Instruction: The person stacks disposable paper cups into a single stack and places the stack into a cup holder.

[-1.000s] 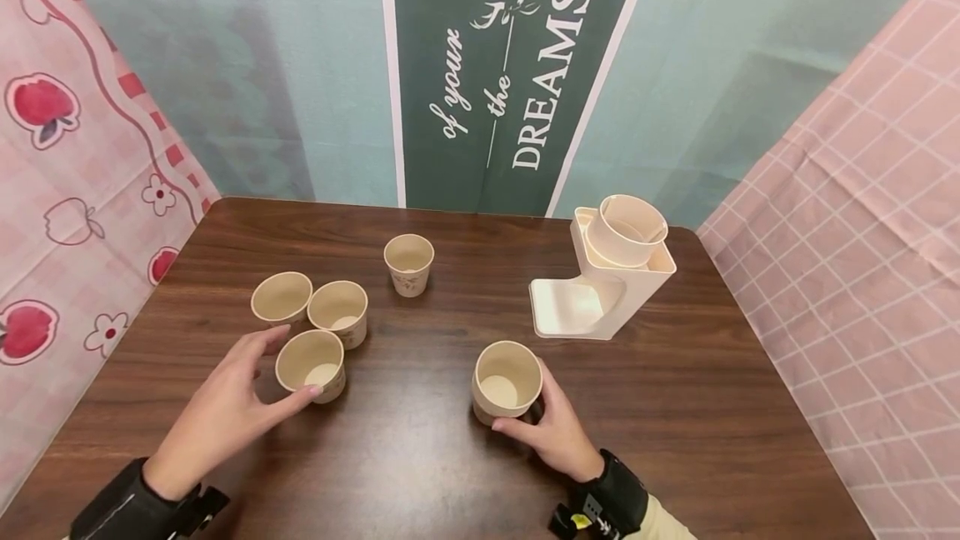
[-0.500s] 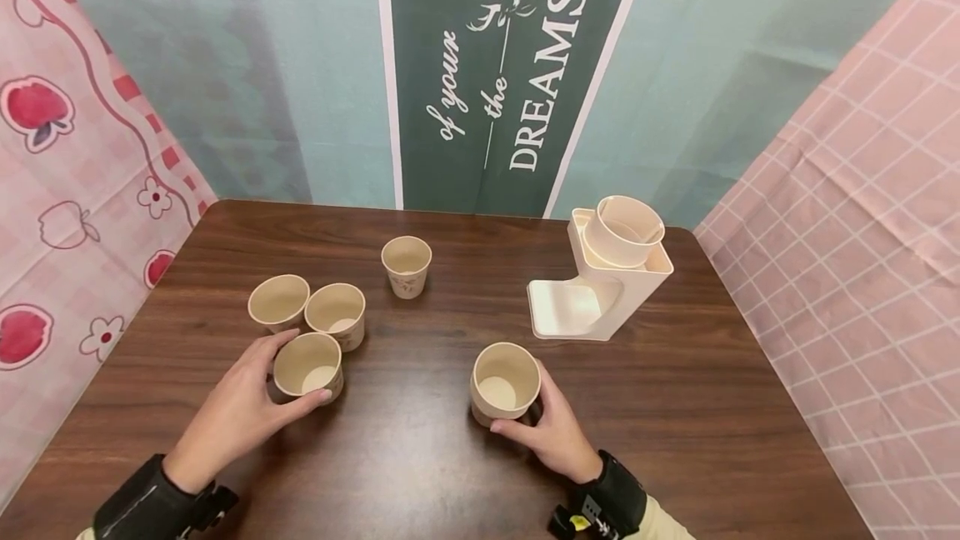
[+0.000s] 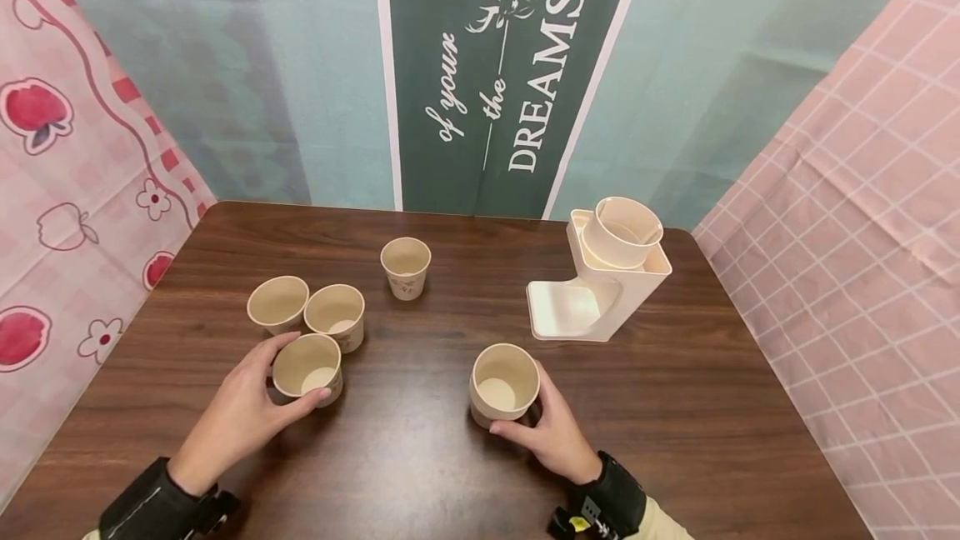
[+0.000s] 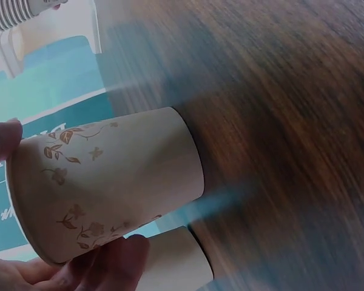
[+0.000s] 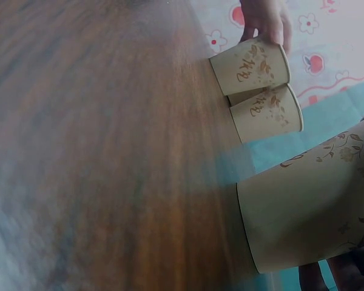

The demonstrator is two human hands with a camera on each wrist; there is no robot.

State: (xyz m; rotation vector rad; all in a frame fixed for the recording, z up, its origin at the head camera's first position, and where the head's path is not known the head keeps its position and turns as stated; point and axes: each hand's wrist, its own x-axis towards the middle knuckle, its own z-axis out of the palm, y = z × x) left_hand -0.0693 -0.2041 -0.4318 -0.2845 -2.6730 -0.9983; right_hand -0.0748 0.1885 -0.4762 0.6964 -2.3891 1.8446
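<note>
My left hand [image 3: 240,407] holds a beige paper cup [image 3: 309,369] upright near its rim, thumb in front and fingers behind. In the left wrist view, brown floral print shows on this paper cup [image 4: 133,163], whose base is at the tabletop. Right behind it stand two more paper cups [image 3: 277,307] [image 3: 347,336], close together. My right hand [image 3: 558,432] grips a stack of paper cups [image 3: 483,407] at the centre right, thumb at the front. Several stacked rims [image 4: 12,15] show in the left wrist view. The right fingers behind the stack are mostly hidden.
Another paper cup [image 3: 406,273] stands alone toward the back of the brown wooden table [image 3: 420,473]. A white plastic holder [image 3: 633,290] with a round top piece [image 3: 624,236] stands at the back right. Cloth hangings [image 3: 330,65] border the table.
My left hand has moved right and closed around the front left paper cup. My right hand keeps its grip on the stack. The whole head view has shifted slightly.
</note>
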